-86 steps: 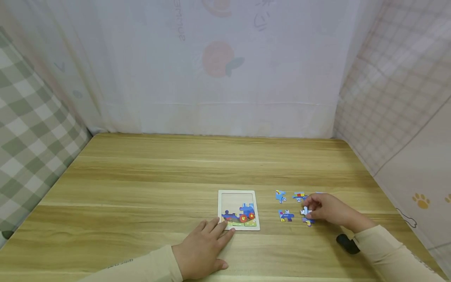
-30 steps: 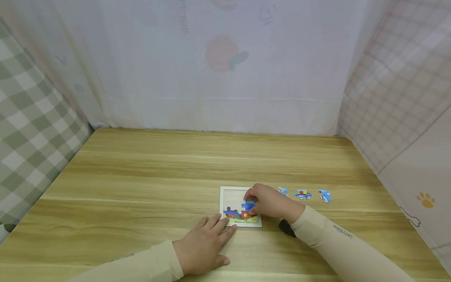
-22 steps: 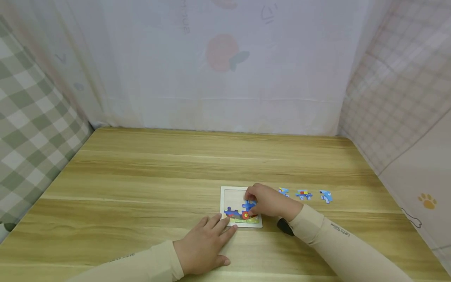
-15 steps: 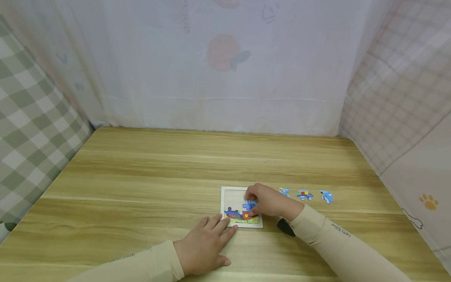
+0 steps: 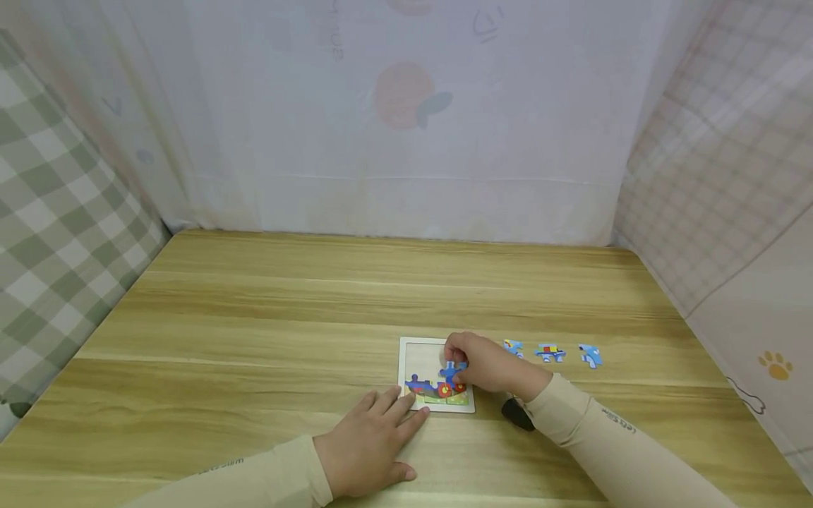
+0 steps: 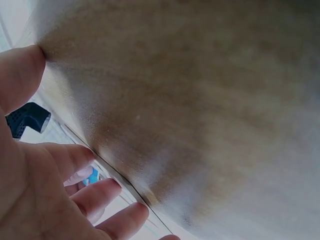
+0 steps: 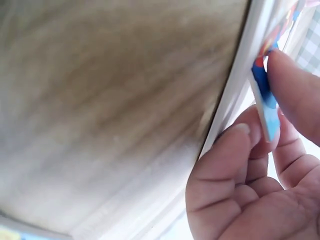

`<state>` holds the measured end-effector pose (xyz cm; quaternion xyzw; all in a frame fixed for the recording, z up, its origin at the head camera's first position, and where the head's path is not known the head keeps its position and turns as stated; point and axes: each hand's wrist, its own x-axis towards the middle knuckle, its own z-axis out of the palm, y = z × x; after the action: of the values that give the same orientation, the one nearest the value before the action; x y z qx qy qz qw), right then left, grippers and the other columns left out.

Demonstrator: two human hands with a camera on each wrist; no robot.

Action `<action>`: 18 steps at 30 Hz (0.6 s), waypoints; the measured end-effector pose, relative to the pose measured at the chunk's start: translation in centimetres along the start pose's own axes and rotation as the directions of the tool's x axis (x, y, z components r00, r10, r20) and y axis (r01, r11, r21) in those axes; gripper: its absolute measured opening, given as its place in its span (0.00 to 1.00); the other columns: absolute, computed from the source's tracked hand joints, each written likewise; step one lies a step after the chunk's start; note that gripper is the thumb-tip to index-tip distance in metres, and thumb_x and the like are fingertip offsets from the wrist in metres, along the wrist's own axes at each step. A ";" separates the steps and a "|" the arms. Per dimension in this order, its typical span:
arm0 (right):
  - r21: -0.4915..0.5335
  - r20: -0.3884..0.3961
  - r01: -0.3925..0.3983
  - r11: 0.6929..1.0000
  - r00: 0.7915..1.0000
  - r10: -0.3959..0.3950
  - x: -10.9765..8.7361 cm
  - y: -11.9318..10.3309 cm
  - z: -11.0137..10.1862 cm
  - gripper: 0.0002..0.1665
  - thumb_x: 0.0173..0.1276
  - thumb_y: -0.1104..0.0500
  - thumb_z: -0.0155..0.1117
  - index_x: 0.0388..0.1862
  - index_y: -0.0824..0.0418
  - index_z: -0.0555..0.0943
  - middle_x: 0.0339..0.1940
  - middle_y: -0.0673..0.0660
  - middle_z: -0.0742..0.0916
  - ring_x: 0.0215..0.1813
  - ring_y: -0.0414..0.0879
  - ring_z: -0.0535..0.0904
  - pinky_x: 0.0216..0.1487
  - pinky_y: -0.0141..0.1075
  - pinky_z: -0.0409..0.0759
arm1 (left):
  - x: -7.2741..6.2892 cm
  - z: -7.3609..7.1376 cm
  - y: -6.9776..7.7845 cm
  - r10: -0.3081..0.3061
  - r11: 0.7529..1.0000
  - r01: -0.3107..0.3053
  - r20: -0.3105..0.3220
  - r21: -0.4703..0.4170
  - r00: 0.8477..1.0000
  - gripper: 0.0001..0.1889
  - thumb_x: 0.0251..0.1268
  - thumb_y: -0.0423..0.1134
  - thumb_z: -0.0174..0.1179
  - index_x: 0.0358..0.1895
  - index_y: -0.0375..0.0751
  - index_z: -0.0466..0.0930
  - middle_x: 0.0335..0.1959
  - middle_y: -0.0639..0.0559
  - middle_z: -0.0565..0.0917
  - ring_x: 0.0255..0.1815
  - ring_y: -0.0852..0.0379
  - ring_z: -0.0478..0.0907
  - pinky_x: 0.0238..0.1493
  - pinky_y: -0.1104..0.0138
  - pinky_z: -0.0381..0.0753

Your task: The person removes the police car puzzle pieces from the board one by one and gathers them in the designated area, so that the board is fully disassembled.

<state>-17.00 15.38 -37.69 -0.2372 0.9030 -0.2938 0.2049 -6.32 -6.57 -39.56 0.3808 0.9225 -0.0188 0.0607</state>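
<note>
A white-rimmed puzzle tray [image 5: 402, 360] lies on the table in the head view, its lower part filled with train pieces. My right hand [image 5: 485, 363] is over the tray's right side and pinches a blue puzzle piece [image 5: 452, 372] between thumb and fingers. In the right wrist view this puzzle piece [image 7: 265, 92] stands tilted, its pale edge showing. My left hand [image 5: 368, 444] rests palm down with fingers spread, fingertips at the tray's near left corner. The right hand hides part of the tray's right rim.
To the right of the tray lie a blue and yellow piece [image 5: 512, 348], a piece with red and yellow blocks [image 5: 550, 352] and a light blue piece [image 5: 590, 355]. A black device [image 5: 517, 414] is under the right wrist. Curtains stand behind and beside the wooden table [image 5: 286, 303].
My right hand has moved left from the loose pieces to the tray. In the last half second, the blue piece has shifted slightly in its fingers. My left hand stays at the tray's corner.
</note>
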 end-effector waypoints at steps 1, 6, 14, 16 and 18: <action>0.006 -0.003 -0.003 1.000 1.000 0.003 0.0 0.0 0.0 0.15 0.55 0.73 0.70 0.32 0.60 0.74 0.26 0.51 0.70 0.32 0.44 0.67 0.34 0.35 0.66 | 0.0 0.0 0.0 -0.002 1.000 0.002 0.003 -0.003 1.000 0.38 0.63 0.67 0.51 0.72 0.52 0.63 0.69 0.51 0.67 0.70 0.47 0.63 0.63 0.51 0.69; -0.003 -0.022 -0.017 1.000 1.000 0.017 -0.3 0.1 0.2 0.14 0.56 0.72 0.69 0.31 0.59 0.74 0.25 0.50 0.73 0.31 0.43 0.68 0.33 0.34 0.67 | 0.0 0.0 0.1 -0.006 1.000 0.006 0.003 -0.005 1.000 0.38 0.63 0.67 0.51 0.72 0.52 0.64 0.69 0.51 0.67 0.70 0.47 0.63 0.63 0.51 0.68; -0.082 -0.045 -0.002 0.997 0.999 -0.002 -0.6 0.0 0.3 0.14 0.57 0.69 0.69 0.29 0.56 0.72 0.24 0.48 0.73 0.29 0.42 0.69 0.31 0.33 0.67 | 0.0 0.0 0.1 -0.001 1.000 0.001 -0.011 0.011 1.000 0.38 0.62 0.67 0.51 0.72 0.52 0.64 0.68 0.51 0.68 0.69 0.47 0.63 0.63 0.51 0.69; -0.100 -0.051 0.001 0.995 0.999 -0.006 -0.6 0.0 0.3 0.14 0.57 0.69 0.70 0.29 0.56 0.72 0.23 0.48 0.73 0.28 0.42 0.69 0.30 0.33 0.66 | 0.0 0.0 0.1 -0.001 1.000 0.001 -0.009 0.013 1.000 0.38 0.62 0.67 0.51 0.72 0.52 0.64 0.68 0.51 0.68 0.69 0.47 0.63 0.63 0.51 0.69; -0.111 -0.059 0.003 0.994 0.998 -0.010 -0.7 0.0 0.4 0.15 0.57 0.68 0.70 0.28 0.55 0.72 0.23 0.48 0.73 0.28 0.41 0.69 0.30 0.33 0.66 | 0.0 0.1 0.1 -0.002 1.000 0.002 -0.008 0.017 1.000 0.38 0.62 0.68 0.51 0.72 0.52 0.64 0.68 0.51 0.68 0.69 0.47 0.64 0.63 0.52 0.69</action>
<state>-16.18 15.57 -37.82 -0.2425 0.9229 -0.2506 0.1634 -6.26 -6.49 -39.66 0.3806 0.9228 -0.0253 0.0536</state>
